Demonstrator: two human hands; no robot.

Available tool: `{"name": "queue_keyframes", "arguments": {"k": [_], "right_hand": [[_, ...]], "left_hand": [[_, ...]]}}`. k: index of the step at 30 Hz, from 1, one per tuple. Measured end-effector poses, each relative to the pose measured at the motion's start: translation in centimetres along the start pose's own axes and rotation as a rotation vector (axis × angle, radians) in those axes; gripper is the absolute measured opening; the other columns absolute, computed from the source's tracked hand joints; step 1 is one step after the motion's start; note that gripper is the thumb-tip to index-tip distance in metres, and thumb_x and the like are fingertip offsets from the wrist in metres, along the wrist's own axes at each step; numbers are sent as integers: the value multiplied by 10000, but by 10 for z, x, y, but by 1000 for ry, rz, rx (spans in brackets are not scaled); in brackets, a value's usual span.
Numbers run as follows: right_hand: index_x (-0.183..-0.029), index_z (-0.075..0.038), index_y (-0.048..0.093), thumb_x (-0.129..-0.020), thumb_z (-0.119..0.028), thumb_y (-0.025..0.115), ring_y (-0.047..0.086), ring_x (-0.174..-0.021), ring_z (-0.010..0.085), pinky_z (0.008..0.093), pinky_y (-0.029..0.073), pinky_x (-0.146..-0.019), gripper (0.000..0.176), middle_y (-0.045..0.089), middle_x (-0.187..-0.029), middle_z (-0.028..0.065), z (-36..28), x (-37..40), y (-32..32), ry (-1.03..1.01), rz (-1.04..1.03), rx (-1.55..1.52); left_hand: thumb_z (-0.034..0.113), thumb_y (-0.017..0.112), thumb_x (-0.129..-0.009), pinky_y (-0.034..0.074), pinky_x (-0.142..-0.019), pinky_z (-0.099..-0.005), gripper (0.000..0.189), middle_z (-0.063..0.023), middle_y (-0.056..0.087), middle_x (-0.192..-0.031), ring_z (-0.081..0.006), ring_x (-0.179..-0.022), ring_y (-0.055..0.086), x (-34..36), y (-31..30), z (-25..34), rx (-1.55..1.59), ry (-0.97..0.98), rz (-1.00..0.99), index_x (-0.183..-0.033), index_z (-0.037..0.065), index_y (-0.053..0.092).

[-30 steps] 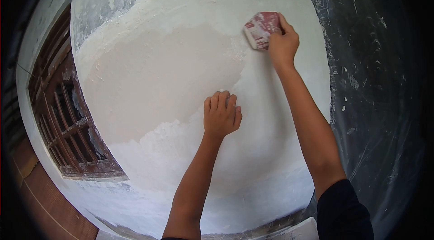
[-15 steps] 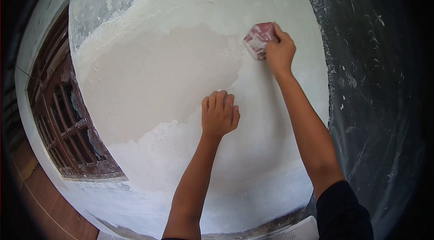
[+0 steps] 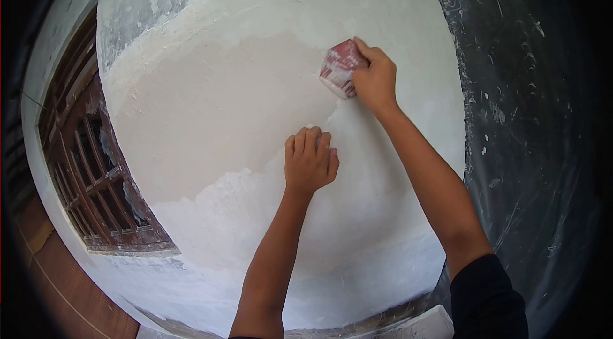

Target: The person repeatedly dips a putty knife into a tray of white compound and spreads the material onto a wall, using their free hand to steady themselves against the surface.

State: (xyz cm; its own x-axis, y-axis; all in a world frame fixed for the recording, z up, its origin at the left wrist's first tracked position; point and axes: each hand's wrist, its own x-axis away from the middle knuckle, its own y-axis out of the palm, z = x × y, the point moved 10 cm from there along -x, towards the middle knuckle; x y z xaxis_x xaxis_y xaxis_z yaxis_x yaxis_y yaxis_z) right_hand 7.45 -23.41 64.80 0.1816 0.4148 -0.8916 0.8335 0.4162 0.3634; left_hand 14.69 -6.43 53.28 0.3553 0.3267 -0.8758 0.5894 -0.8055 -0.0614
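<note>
My right hand (image 3: 375, 78) grips a reddish, white-dusted piece of sandpaper (image 3: 340, 66) between thumb and fingers. The sheet lies against the wall (image 3: 383, 166), at the right border of a beige, smoother-looking patch (image 3: 223, 109). Lower and to the left, my left hand (image 3: 310, 160) rests on the wall with its back toward me. Its fingers are bent and a little apart, and the thumb stands off to the right. The fingertips and palm are partly hidden, and I see nothing held there.
A brown wooden window (image 3: 105, 166) with bars is set in the wall at left. To the right a dark, scuffed surface (image 3: 523, 115) borders the pale wall. A white block-like object (image 3: 428, 325) shows at the bottom, and a reddish-brown surface (image 3: 76, 281) lies at lower left.
My right hand has moved left and slightly down across the wall with the sandpaper. My left hand stays where it was.
</note>
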Motion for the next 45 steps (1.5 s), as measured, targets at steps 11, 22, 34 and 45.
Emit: {"name": "queue_keyframes", "arguments": {"k": [11,22,34,45], "right_hand": [[-1211,-17,637,-822,84,487,632,-894,261,310,471,-851,429,641,-945,157,36,-5,-50,270,243,-203],[-1228,-2,620,-824,84,476,633,-908,255,316,477,-848,438,629,-975,155,8,12,-24,106,81,-111],[-1230,36,584,-887,65,482,625,-986,200,298,475,-874,359,636,-1091,139,27,45,-54,302,55,-181],[-1148,45,608,-886,36,523,608,-876,148,280,496,-762,276,643,-1022,113,87,164,-127,685,-96,-193]], "left_hand": [[203,610,-750,341,-885,-435,333,-114,534,-1091,-296,-1035,490,1,-1,4,-7,-17,-25,-1045,56,559],[211,610,-753,347,-878,-434,336,-117,520,-1120,-300,-1048,484,0,-2,1,-16,15,7,-1048,58,566],[204,586,-790,351,-894,-441,280,-100,508,-1134,-288,-1079,472,3,4,9,-59,84,-23,-1041,81,585],[150,610,-771,336,-878,-450,275,-91,510,-1117,-280,-1066,464,62,9,70,138,70,-48,-1036,90,570]]}}
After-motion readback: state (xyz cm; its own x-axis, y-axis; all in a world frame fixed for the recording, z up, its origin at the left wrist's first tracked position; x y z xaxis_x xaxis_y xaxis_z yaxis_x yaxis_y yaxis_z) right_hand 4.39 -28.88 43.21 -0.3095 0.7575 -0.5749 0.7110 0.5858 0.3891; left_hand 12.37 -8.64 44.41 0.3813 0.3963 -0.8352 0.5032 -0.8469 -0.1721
